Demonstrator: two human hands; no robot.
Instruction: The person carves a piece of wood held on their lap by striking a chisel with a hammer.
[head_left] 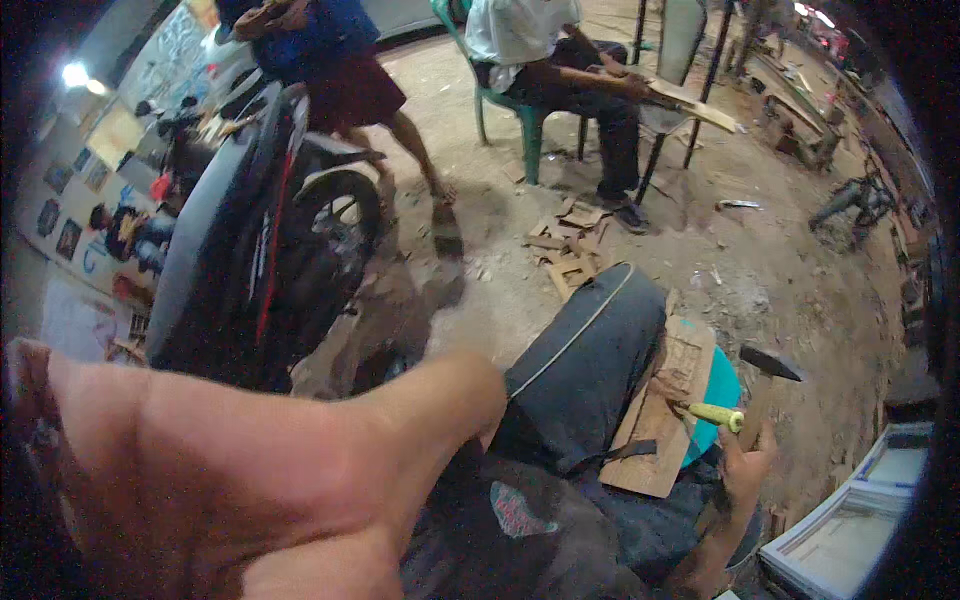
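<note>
In my right hand (750, 462) is the wooden handle of a hammer (768, 364), its dark head upward. Just left of that handle, a chisel (712, 413) with a yellow handle rests over a carved wooden board (645, 470); whether my fingers also touch it I cannot tell. The board lies across my lap, with a dark flat strip (635, 450) on it and a teal round surface (722, 385) under its right side. Very close and large at the left, my bent left arm is raised, with my left hand (200, 440) near the view's edge; its fingers are hidden.
A motorbike (230, 240) stands at the left, with a person (340, 70) behind it. Another person (530, 50) sits in a green chair (530, 125), holding a wooden piece (705, 112). Wood scraps (570, 245) lie on the ground ahead; white-framed panels (840, 530) stand lower right.
</note>
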